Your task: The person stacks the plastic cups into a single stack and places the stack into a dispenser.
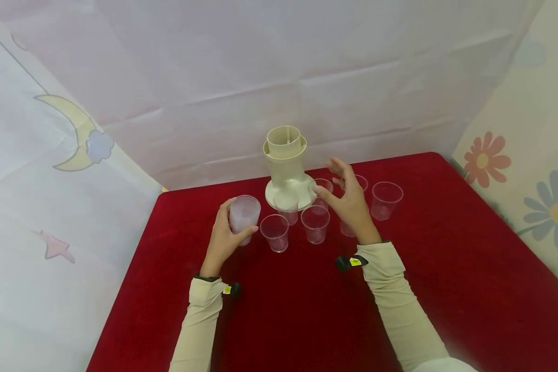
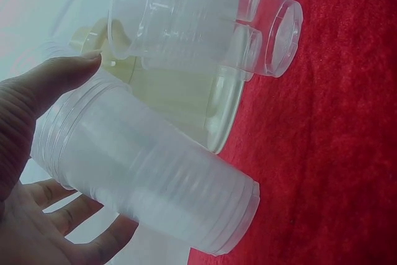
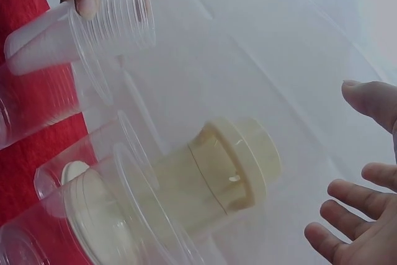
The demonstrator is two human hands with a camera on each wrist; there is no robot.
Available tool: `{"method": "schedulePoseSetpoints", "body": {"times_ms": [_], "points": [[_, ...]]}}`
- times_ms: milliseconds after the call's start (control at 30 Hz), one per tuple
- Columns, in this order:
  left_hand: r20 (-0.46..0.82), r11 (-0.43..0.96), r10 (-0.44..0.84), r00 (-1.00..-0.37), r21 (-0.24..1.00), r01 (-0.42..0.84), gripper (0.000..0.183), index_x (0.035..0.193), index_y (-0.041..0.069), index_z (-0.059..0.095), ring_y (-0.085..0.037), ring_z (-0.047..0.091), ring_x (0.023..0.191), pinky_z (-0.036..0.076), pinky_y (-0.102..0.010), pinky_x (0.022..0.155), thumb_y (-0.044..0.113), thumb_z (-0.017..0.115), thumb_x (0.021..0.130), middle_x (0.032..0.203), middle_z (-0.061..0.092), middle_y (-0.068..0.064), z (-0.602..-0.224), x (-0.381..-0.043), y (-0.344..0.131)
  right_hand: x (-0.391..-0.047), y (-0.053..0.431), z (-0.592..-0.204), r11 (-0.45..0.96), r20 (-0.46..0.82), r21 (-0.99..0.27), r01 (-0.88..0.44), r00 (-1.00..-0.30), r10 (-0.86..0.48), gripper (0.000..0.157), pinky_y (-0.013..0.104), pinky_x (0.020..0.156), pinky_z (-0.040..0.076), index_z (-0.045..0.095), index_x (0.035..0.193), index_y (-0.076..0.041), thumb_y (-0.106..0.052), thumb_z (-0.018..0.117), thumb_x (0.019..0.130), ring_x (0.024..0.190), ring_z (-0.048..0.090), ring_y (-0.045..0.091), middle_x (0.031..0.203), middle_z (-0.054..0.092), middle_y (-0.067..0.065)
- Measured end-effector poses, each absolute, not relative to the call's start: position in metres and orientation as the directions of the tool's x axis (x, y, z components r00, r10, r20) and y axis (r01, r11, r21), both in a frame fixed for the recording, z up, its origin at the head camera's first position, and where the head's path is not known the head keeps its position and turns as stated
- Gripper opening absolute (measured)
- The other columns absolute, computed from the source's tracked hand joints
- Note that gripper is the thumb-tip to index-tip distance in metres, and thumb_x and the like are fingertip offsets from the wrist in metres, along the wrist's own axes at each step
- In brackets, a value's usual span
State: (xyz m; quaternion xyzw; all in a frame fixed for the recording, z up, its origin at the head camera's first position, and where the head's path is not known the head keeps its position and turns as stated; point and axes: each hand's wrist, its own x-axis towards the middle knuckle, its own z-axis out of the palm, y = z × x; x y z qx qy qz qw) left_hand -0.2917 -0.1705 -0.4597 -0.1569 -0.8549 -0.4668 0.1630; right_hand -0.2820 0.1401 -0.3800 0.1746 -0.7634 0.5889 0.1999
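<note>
A stack of nested clear plastic cups is gripped by my left hand, thumb on one side and fingers round the other. In the left wrist view the stack tilts in the hand. My right hand is raised over the standing cups with its fingers spread, holding nothing. Single clear cups stand in rows on the red cloth; the near ones are a left cup beside the stack and a middle cup. Another cup stands at the far right. The right hand partly hides some cups.
A cream plastic dispenser with a round base stands behind the cups, near the back edge. Red cloth covers the table. Light printed sheets hang behind it and at both sides.
</note>
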Motion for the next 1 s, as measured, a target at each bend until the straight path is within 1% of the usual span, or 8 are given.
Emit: {"method": "schedulePoseSetpoints", "body": {"times_ms": [133, 233, 333, 467, 567, 733, 967, 1000], "points": [[0.43, 0.519, 0.12, -0.895, 0.741, 0.426, 0.085, 0.135, 0.029, 0.031, -0.018, 0.048, 0.105, 0.046, -0.043, 0.08, 0.035, 0.08, 0.066, 0.126, 0.043, 0.002, -0.461, -0.292, -0.171, -0.272, 0.138, -0.368, 0.248, 0.509, -0.831, -0.498, -0.86, -0.022, 0.068, 0.048, 0.099, 0.031, 0.031, 0.137, -0.007, -0.009, 0.068, 0.079, 0.123, 0.037, 0.024, 0.133, 0.042, 0.012], [0.431, 0.524, 0.115, -0.895, 0.739, 0.423, 0.085, 0.135, 0.029, 0.031, -0.018, 0.048, 0.105, 0.047, -0.044, 0.08, 0.035, 0.08, 0.065, 0.125, 0.044, 0.002, -0.46, -0.29, -0.172, -0.27, 0.138, -0.366, 0.263, 0.504, -0.831, -0.49, -0.864, -0.018, 0.069, 0.048, 0.099, 0.031, 0.031, 0.137, -0.005, -0.009, 0.068, 0.079, 0.123, 0.037, 0.024, 0.134, 0.042, 0.013], [0.425, 0.524, 0.109, -0.899, 0.744, 0.415, 0.085, 0.135, 0.029, 0.032, -0.017, 0.048, 0.104, 0.047, -0.044, 0.08, 0.035, 0.08, 0.065, 0.124, 0.044, 0.003, -0.46, -0.288, -0.172, -0.27, 0.142, -0.366, 0.27, 0.509, -0.827, -0.493, -0.86, -0.009, 0.069, 0.049, 0.098, 0.031, 0.03, 0.137, -0.005, -0.009, 0.068, 0.079, 0.123, 0.037, 0.027, 0.134, 0.041, 0.015], [0.415, 0.526, 0.114, -0.903, 0.745, 0.409, 0.084, 0.135, 0.029, 0.031, -0.015, 0.048, 0.104, 0.047, -0.042, 0.08, 0.037, 0.079, 0.066, 0.124, 0.043, 0.004, -0.46, -0.289, -0.172, -0.273, 0.152, -0.368, 0.278, 0.531, -0.817, -0.505, -0.847, 0.022, 0.069, 0.05, 0.098, 0.031, 0.029, 0.137, -0.006, -0.009, 0.067, 0.079, 0.124, 0.036, 0.029, 0.135, 0.04, 0.014], [0.416, 0.524, 0.114, -0.902, 0.746, 0.41, 0.084, 0.135, 0.029, 0.032, -0.015, 0.047, 0.104, 0.047, -0.042, 0.08, 0.037, 0.079, 0.066, 0.124, 0.044, 0.005, -0.46, -0.289, -0.171, -0.275, 0.159, -0.368, 0.276, 0.545, -0.812, -0.514, -0.838, 0.043, 0.07, 0.049, 0.099, 0.03, 0.029, 0.137, -0.006, -0.008, 0.068, 0.079, 0.125, 0.035, 0.027, 0.135, 0.04, 0.013], [0.423, 0.517, 0.115, -0.899, 0.747, 0.418, 0.084, 0.135, 0.027, 0.032, -0.016, 0.048, 0.104, 0.046, -0.043, 0.08, 0.036, 0.079, 0.066, 0.124, 0.044, 0.004, -0.459, -0.289, -0.171, -0.276, 0.169, -0.367, 0.276, 0.537, -0.82, -0.501, -0.841, 0.067, 0.071, 0.049, 0.1, 0.03, 0.029, 0.138, -0.007, -0.01, 0.068, 0.079, 0.125, 0.035, 0.026, 0.135, 0.039, 0.012], [0.421, 0.516, 0.115, -0.9, 0.749, 0.416, 0.084, 0.135, 0.027, 0.032, -0.016, 0.048, 0.104, 0.047, -0.043, 0.08, 0.036, 0.079, 0.066, 0.123, 0.044, 0.004, -0.458, -0.288, -0.171, -0.276, 0.184, -0.368, 0.276, 0.515, -0.839, -0.469, -0.848, 0.126, 0.069, 0.048, 0.1, 0.029, 0.03, 0.138, -0.011, -0.013, 0.067, 0.081, 0.125, 0.034, 0.028, 0.135, 0.039, 0.012], [0.42, 0.516, 0.114, -0.9, 0.749, 0.415, 0.084, 0.135, 0.027, 0.032, -0.016, 0.048, 0.104, 0.047, -0.043, 0.08, 0.036, 0.079, 0.066, 0.123, 0.044, 0.004, -0.458, -0.288, -0.17, -0.279, 0.188, -0.372, 0.283, 0.514, -0.839, -0.464, -0.846, 0.138, 0.069, 0.047, 0.1, 0.029, 0.03, 0.138, -0.013, -0.015, 0.068, 0.08, 0.125, 0.034, 0.026, 0.135, 0.039, 0.011]]}}
